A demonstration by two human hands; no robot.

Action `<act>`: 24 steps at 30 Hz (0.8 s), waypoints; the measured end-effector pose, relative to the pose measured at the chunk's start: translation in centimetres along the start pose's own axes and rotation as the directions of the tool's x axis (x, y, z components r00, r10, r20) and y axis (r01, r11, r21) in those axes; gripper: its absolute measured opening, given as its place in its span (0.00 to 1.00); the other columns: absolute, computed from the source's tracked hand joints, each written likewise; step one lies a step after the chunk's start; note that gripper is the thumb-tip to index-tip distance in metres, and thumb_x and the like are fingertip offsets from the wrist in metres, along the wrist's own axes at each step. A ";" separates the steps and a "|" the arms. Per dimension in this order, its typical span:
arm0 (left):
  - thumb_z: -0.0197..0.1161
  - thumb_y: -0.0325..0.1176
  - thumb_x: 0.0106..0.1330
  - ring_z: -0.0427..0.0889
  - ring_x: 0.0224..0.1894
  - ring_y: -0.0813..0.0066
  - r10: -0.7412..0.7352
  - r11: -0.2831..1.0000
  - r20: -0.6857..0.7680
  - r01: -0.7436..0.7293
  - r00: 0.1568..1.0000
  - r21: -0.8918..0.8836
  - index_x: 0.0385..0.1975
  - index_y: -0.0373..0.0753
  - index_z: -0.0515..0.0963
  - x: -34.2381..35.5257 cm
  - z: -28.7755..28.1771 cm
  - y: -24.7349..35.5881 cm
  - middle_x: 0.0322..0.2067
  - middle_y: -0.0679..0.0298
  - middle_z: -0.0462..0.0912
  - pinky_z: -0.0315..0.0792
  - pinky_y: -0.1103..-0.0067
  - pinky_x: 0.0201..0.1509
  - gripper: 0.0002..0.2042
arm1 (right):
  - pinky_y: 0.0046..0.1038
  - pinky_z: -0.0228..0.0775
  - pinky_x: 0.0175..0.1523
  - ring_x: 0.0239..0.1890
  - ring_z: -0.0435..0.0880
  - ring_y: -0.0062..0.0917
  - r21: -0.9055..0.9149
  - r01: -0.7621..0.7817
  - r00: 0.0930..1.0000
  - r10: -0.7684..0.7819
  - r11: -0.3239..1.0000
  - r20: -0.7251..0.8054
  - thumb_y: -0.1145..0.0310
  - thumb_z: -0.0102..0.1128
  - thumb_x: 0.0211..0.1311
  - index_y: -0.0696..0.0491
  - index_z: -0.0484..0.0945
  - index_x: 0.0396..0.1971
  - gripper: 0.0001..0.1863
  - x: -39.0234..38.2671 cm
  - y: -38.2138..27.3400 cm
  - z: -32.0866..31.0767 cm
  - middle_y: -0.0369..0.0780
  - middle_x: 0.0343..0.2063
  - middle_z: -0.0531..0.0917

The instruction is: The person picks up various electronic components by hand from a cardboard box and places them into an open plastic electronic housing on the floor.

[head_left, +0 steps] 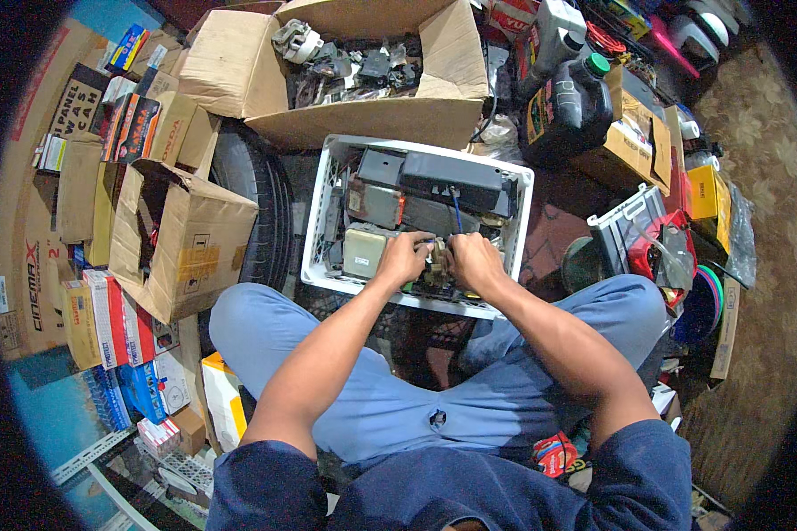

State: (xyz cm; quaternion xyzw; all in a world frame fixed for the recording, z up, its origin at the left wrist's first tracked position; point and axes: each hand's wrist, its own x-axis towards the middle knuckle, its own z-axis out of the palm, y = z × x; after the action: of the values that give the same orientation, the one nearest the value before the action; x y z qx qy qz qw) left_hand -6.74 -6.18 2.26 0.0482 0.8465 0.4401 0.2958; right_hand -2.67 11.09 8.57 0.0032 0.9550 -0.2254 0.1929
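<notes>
Shirt (pixel 469 487), hands (pixel 404 258) (pixel 475 264) over crate's near edge (pixel 443 305)

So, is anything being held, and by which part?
The left hand and right hand seem to hold a small brownish mechanical part between them, by its opposite sides. Whether the right also grips the thin blue rod cannot be told.

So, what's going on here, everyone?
A person sits with a white crate in front. The left hand and right hand hold a small part between them, at the crate's near side. A slim blue rod shows by the right hand; whether held is unclear. More parts lie in the crate.
</notes>
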 end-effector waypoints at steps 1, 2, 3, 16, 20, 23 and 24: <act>0.65 0.37 0.67 0.86 0.47 0.48 0.007 1.000 0.003 -0.007 1.000 -0.011 0.48 0.42 0.86 0.1 0.1 -0.3 0.41 0.47 0.87 0.77 0.62 0.55 0.13 | 0.49 0.81 0.44 0.38 0.87 0.53 -0.002 0.005 1.000 -0.005 1.000 0.010 0.73 0.64 0.54 0.62 0.82 0.28 0.07 0.1 0.0 0.0 0.59 0.31 0.84; 0.65 0.37 0.67 0.86 0.47 0.48 0.014 1.000 0.004 -0.014 1.000 -0.023 0.48 0.42 0.86 0.2 0.1 -0.7 0.41 0.47 0.87 0.77 0.62 0.54 0.13 | 0.49 0.81 0.44 0.38 0.87 0.53 -0.019 0.025 0.999 -0.024 1.000 0.035 0.73 0.64 0.54 0.62 0.83 0.29 0.07 0.1 0.0 0.0 0.59 0.31 0.84; 0.65 0.37 0.66 0.86 0.47 0.48 0.024 0.999 0.008 -0.024 1.000 -0.035 0.47 0.43 0.86 0.4 0.1 -0.7 0.41 0.47 0.87 0.77 0.62 0.54 0.13 | 0.48 0.81 0.43 0.38 0.87 0.52 -0.037 0.042 0.998 -0.040 0.998 0.058 0.74 0.63 0.54 0.62 0.83 0.30 0.07 0.1 0.0 -0.1 0.58 0.31 0.85; 0.72 0.38 0.61 0.88 0.39 0.51 -0.092 0.958 0.022 0.083 0.996 0.274 0.43 0.45 0.88 0.0 -1.8 3.7 0.32 0.49 0.88 0.79 0.61 0.47 0.12 | 0.45 0.83 0.44 0.39 0.88 0.48 -0.140 0.074 0.991 -0.056 0.987 0.125 0.75 0.62 0.54 0.58 0.85 0.31 0.06 1.1 1.0 -0.9 0.52 0.32 0.86; 0.75 0.41 0.57 0.84 0.46 0.53 0.044 0.878 0.050 -0.062 0.998 0.474 0.44 0.48 0.88 0.1 -1.2 3.2 0.38 0.54 0.86 0.77 0.62 0.52 0.15 | 0.44 0.83 0.45 0.39 0.88 0.48 -0.214 0.171 0.954 -0.107 0.962 0.280 0.73 0.60 0.57 0.57 0.84 0.34 0.07 1.3 0.6 -0.7 0.52 0.31 0.86; 0.76 0.42 0.54 0.78 0.50 0.54 0.222 0.799 -0.013 -0.174 0.975 0.576 0.45 0.50 0.88 -0.4 -0.8 2.1 0.43 0.58 0.82 0.75 0.63 0.56 0.17 | 0.45 0.82 0.47 0.41 0.88 0.49 -0.201 0.170 0.945 -0.102 0.965 0.312 0.72 0.60 0.58 0.58 0.83 0.36 0.09 1.6 0.5 -1.8 0.53 0.33 0.86; 0.76 0.42 0.53 0.77 0.51 0.54 0.205 0.827 -0.025 -0.160 0.978 0.540 0.45 0.51 0.88 -0.4 -0.8 2.2 0.44 0.59 0.80 0.74 0.63 0.57 0.17 | 0.45 0.82 0.47 0.41 0.88 0.49 -0.168 0.153 0.954 -0.101 0.974 0.282 0.72 0.61 0.58 0.59 0.83 0.36 0.09 1.7 1.1 -1.3 0.53 0.34 0.86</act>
State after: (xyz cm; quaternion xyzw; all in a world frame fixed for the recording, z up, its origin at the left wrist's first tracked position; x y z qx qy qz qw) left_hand -7.20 -5.55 4.50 0.1913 0.9383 0.2147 0.1923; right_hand -4.65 12.46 8.50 -0.1076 0.9346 -0.1443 0.3068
